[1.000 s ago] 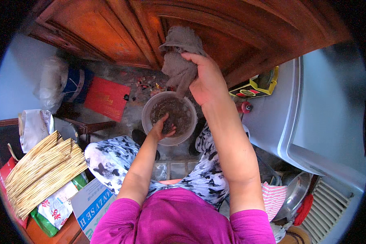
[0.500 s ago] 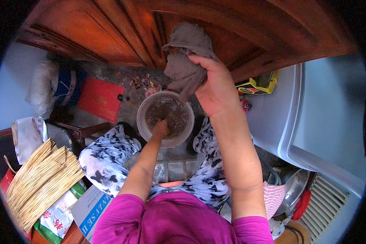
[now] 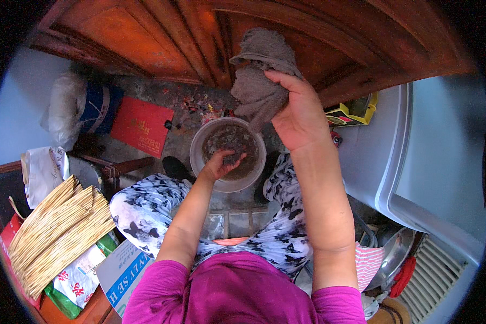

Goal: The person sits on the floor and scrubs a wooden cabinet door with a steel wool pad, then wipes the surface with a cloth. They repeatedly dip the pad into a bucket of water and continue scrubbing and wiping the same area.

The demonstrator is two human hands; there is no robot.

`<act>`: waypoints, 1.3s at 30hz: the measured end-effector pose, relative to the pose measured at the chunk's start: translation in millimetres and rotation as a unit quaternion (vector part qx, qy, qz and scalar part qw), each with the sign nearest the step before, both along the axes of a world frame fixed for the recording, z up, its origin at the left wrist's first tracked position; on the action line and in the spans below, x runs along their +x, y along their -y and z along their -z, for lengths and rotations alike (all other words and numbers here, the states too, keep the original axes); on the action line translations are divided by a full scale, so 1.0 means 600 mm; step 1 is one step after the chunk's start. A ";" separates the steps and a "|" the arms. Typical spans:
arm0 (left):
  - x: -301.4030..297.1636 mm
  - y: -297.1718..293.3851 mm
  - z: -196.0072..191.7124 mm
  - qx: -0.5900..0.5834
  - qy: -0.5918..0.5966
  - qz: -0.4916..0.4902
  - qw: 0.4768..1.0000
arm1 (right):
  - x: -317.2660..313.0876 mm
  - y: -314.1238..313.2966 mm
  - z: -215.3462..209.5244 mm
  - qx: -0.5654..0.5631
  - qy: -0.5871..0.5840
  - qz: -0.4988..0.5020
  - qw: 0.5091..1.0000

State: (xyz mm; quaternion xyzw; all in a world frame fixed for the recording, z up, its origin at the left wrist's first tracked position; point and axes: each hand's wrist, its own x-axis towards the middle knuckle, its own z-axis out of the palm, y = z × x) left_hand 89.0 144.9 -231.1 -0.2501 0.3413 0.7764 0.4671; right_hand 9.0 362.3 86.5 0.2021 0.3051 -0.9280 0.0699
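A round pale bucket (image 3: 196, 147) stands on the floor between my knees, with murky brown water (image 3: 229, 139) in it. My left hand (image 3: 219, 165) is over this water, palm turned up and fingers curved apart; I see nothing held in it. Beyond the bucket my right hand (image 3: 299, 113) is raised and closed on a bunched grey-brown cloth (image 3: 262, 81). The cloth rests against the reddish-brown wooden door panel (image 3: 183, 48), and its lower end hangs down to the bucket's far rim. The fingertips of my right hand are hidden behind the cloth.
Colourful scraps (image 3: 202, 105) and a red card (image 3: 141, 125) lie on the floor past the bucket. At left are a bundle of thin straw-coloured sticks (image 3: 59, 232) and a white-and-blue box (image 3: 125, 272). A grey-white panel (image 3: 375, 140) rises at right, beside a yellow-black box (image 3: 353, 112).
My left hand has come up out of the murky water, its fingers now showing. My right hand keeps its grip on the cloth against the wood. The whole view has shifted slightly.
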 end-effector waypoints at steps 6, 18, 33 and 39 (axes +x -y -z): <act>0.007 -0.061 0.040 -0.456 -0.163 0.112 0.868 | 0.001 -0.011 0.010 0.008 0.007 0.019 1.000; 0.008 -0.028 0.064 -0.293 0.045 0.082 0.952 | 0.000 -0.010 0.023 0.011 -0.006 0.013 1.000; 0.027 -0.052 0.093 -0.439 -0.441 0.584 0.520 | 0.001 -0.016 0.020 0.018 -0.005 0.009 1.000; 0.011 -0.014 0.105 -0.377 -0.118 0.304 0.867 | 0.002 -0.004 0.007 0.001 -0.005 -0.022 1.000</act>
